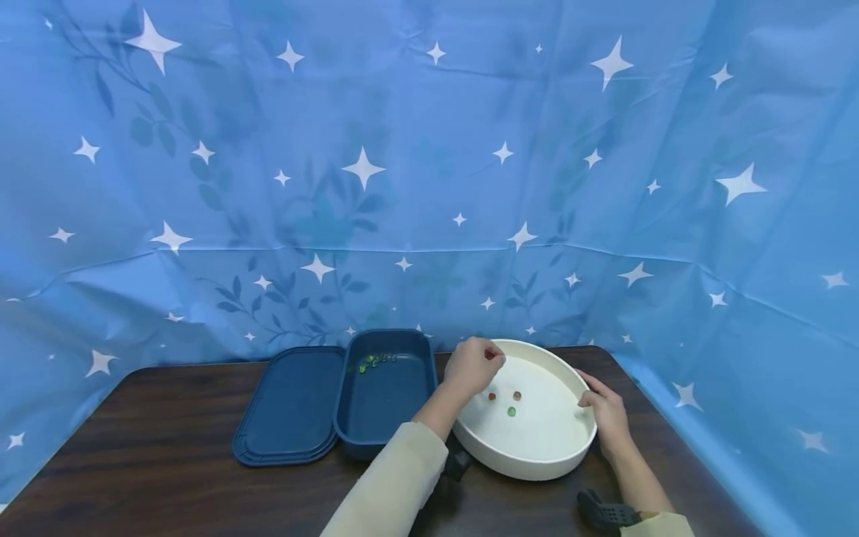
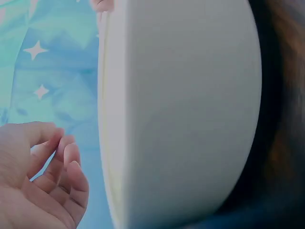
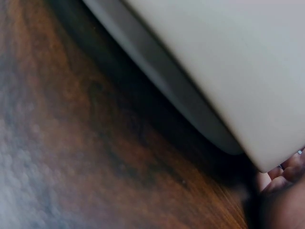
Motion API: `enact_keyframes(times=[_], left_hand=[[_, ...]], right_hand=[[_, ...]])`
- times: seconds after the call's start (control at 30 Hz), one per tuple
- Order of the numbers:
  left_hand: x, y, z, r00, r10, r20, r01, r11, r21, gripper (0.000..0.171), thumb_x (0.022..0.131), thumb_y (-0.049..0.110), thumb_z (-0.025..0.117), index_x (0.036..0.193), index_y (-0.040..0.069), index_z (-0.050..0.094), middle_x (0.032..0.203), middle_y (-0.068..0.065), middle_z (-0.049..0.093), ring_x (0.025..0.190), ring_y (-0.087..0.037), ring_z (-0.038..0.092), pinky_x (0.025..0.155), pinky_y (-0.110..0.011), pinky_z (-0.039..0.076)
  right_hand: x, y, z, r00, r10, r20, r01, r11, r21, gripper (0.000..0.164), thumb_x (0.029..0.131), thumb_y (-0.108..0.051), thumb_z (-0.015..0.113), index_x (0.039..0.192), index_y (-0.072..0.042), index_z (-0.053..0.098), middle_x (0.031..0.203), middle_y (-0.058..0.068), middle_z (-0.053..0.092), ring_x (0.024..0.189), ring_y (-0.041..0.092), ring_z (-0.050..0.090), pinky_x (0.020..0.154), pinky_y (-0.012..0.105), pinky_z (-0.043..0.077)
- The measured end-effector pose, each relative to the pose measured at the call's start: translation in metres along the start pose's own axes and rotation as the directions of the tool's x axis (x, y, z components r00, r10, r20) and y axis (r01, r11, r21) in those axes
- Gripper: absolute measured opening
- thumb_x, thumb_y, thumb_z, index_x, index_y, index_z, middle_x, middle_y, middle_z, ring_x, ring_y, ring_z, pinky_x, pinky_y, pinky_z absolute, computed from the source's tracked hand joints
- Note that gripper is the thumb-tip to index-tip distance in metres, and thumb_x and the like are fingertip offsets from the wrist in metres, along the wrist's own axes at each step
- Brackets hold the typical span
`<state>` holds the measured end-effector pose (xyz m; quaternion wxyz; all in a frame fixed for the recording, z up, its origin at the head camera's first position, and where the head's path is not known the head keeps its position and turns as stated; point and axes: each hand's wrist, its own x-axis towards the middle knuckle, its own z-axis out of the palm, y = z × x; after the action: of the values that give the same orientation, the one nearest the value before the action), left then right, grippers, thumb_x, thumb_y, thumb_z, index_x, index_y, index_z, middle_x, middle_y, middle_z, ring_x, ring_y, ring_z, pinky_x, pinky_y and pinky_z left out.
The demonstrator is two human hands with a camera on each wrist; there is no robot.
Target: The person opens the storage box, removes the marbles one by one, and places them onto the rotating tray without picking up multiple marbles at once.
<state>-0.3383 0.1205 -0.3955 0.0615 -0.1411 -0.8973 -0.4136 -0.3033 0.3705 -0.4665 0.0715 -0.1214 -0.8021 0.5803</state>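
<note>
A round white tray (image 1: pixel 537 447) with a raised wall stands on the table. Inside it lie a small red bead-like piece (image 1: pixel 492 397), a brownish one (image 1: pixel 517 396) and a green one (image 1: pixel 511 412). My left hand (image 1: pixel 473 365) is above the tray's left side, thumb and fingertips drawn together. In the left wrist view that hand (image 2: pixel 43 176) shows no piece at its fingertips; a tiny one could be hidden. My right hand (image 1: pixel 607 414) grips the tray's right wall, thumb over the rim. Its fingers (image 3: pixel 279 177) show partly under the wall in the right wrist view.
Left of the tray is a deep dark blue box (image 1: pixel 385 406) with several small green pieces (image 1: pixel 376 361) near its far end. A flat blue lid (image 1: pixel 291 406) lies beside it on the dark wooden table (image 1: pixel 174 462). A blue starry cloth (image 1: pixel 429 186) hangs behind.
</note>
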Motion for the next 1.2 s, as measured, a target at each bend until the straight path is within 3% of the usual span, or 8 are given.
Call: enact_keyframes(times=[0.17,0.4,0.73,0.87,1.2], left_hand=[[-0.004,-0.004,-0.026,1.000,0.000,0.001,0.000,1.000,-0.024,0.017,0.099,0.024,0.063,0.103,0.017,0.079,0.099,0.002,0.075,0.084,-0.011,0.066,0.071,-0.028,0.053],[-0.004,-0.027,-0.051,1.000,-0.011,0.014,0.012,1.000,-0.019,0.021,0.102,0.026,0.061,0.109,0.014,0.077,0.106,-0.004,0.075,0.093,-0.018,0.069,0.074,-0.032,0.057],[-0.006,-0.063,-0.085,0.987,-0.093,-0.132,0.099,0.994,0.045,0.016,0.099,0.019,0.064,0.105,0.013,0.077,0.101,-0.005,0.075,0.083,-0.017,0.066,0.069,-0.034,0.053],[-0.009,-0.075,-0.099,0.981,-0.118,-0.157,0.127,0.991,0.051,0.017,0.099,0.015,0.064,0.109,0.011,0.076,0.101,-0.006,0.075,0.081,-0.018,0.066,0.068,-0.034,0.051],[-0.011,-0.097,-0.114,0.966,-0.198,-0.167,0.214,0.973,0.084,0.022,0.100,0.016,0.061,0.117,0.009,0.073,0.106,-0.008,0.074,0.087,-0.022,0.068,0.075,-0.040,0.055]], right_hand=[[0.001,-0.001,-0.001,1.000,0.000,0.002,0.000,1.000,-0.005,0.072,0.086,-0.001,0.042,0.157,-0.007,0.035,0.165,0.022,0.028,0.148,0.041,0.036,0.072,0.009,0.041],[0.002,0.003,-0.003,1.000,-0.003,0.007,0.003,1.000,0.007,0.071,0.087,0.000,0.041,0.157,-0.007,0.035,0.165,0.022,0.028,0.146,0.039,0.037,0.072,0.010,0.044],[0.000,0.003,-0.002,1.000,0.005,-0.005,-0.004,1.000,0.012,0.073,0.084,0.000,0.041,0.157,-0.005,0.034,0.165,0.022,0.028,0.148,0.041,0.035,0.071,0.007,0.042],[0.000,0.002,-0.001,1.000,0.005,-0.006,-0.005,1.000,0.012,0.073,0.084,0.000,0.042,0.157,-0.006,0.035,0.165,0.022,0.028,0.148,0.040,0.035,0.070,0.006,0.041],[0.001,0.000,0.000,1.000,0.005,0.005,-0.005,1.000,0.010,0.073,0.085,0.000,0.041,0.157,-0.007,0.034,0.165,0.021,0.028,0.148,0.040,0.035,0.071,0.006,0.042]])
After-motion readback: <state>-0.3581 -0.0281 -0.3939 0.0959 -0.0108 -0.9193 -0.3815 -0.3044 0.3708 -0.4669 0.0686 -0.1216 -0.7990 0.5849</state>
